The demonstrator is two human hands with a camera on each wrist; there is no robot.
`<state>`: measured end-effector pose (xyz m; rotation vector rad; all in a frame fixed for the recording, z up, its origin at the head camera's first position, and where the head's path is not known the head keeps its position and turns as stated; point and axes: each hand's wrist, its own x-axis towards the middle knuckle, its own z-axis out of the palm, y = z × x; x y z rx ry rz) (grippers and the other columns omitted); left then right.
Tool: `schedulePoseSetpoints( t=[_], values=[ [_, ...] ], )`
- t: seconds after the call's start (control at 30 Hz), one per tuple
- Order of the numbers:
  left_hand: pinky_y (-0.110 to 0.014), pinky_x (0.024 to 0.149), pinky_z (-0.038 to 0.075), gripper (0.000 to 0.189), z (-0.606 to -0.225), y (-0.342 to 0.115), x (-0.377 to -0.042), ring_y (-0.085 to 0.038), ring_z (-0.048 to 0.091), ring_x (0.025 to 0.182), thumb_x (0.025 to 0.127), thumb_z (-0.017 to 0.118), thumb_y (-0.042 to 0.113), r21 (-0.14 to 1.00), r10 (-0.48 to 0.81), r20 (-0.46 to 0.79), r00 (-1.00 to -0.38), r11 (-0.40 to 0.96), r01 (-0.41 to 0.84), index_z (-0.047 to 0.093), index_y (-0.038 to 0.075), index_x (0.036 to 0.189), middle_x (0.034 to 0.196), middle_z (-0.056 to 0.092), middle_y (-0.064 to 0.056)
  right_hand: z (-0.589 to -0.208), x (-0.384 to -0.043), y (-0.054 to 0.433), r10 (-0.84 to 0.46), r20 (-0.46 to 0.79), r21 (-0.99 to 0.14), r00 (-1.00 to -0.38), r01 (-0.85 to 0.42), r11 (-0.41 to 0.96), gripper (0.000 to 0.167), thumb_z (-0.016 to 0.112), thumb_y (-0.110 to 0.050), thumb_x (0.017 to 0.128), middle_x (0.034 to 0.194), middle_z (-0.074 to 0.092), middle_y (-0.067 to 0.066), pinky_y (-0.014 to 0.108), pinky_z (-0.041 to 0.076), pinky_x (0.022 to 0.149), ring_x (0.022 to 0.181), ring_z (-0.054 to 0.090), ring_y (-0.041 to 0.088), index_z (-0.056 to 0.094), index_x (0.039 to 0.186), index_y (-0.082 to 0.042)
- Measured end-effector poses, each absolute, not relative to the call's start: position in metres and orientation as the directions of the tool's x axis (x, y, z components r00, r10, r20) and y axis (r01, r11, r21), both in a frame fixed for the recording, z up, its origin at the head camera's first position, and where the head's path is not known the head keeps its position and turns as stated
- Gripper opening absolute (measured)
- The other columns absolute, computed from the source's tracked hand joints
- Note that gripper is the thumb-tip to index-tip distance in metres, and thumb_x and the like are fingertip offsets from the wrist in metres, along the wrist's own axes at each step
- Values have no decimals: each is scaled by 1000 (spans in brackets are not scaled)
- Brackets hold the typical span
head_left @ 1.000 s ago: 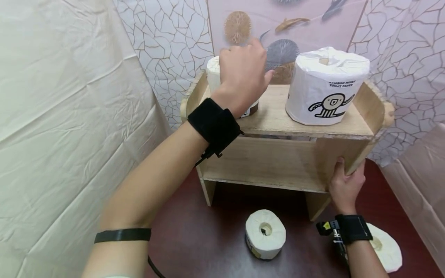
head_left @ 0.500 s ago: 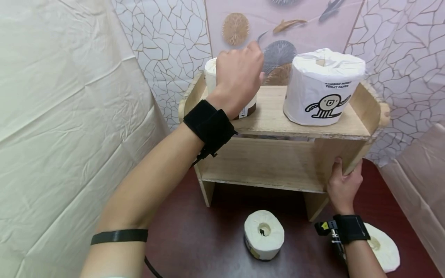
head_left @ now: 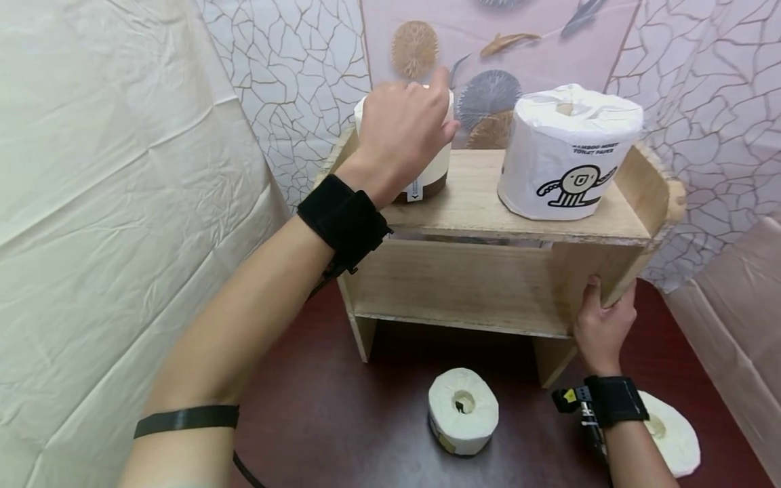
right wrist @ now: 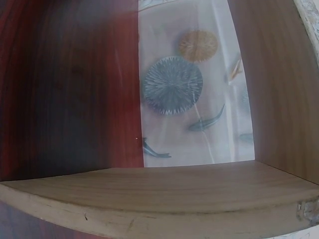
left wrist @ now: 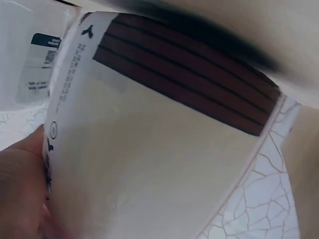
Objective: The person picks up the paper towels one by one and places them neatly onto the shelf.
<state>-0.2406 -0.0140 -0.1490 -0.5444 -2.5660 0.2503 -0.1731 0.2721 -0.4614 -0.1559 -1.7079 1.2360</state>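
Left side: your left hand is reaching to the upper board and covering much of a tall roll with a brown band round its base. Your thumb is lying to the right of the knuckles, and your index finger is pointing upward. In the left wrist view, part of the hand is touching the roll's wrapper. How firmly you are holding it, I cannot tell; the other fingertips are hiding behind the hand. The roll itself is standing directly beyond your palm, its band showing just below.

Right side: your right hand is grasping the front edge of the side panel of a wooden shelf, thumb lying on the inner face. The right wrist view is showing the shelf's boards and, past them, a printed wall hanging with fish.

Nearby: a big white roll with a cartoon figure is standing to the right of your left hand, above your right hand, well apart from both. A small roll is sitting on the dark red table, to the left of and below your right hand. Another roll is lying beside your right forearm, partly hidden. Black straps are circling both your wrists.
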Motion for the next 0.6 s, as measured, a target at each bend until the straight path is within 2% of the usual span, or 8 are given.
schedulePoseSetpoints(
  t=[0.2,0.33,0.43,0.6],
  values=[
    [-35,73,53,51,-147,-31,-241,-23,61,81,110,51,49,-230,500,448,-741,865,445,53,5,134,83,61,-2,-461,-173,271,586,630,-776,-509,-403,484,43,62,-18,104,112,67,-2,17,43,82,98,62,-1,59,147,-15],
    [-38,86,54,62,-145,-38,-242,-28,67,93,108,55,51,-181,538,450,-713,837,517,47,3,147,99,73,-10,-461,-174,271,585,638,-770,-501,-411,487,43,63,-17,104,112,67,-3,17,42,83,98,61,-1,59,147,-16],
    [-37,84,52,69,-145,-44,-242,-28,65,95,107,58,51,-128,561,462,-686,808,575,41,4,155,105,74,-13,-461,-174,271,584,639,-769,-501,-420,481,41,62,-18,104,109,65,-10,18,42,82,97,61,-1,60,145,-17],
    [-36,78,48,71,-148,-54,-243,-24,60,93,106,61,50,-41,599,484,-638,743,668,39,6,158,100,69,-11,-460,-174,271,585,644,-765,-494,-428,481,39,62,-17,104,108,64,-16,18,42,82,97,61,-1,62,143,-16]
  ],
)
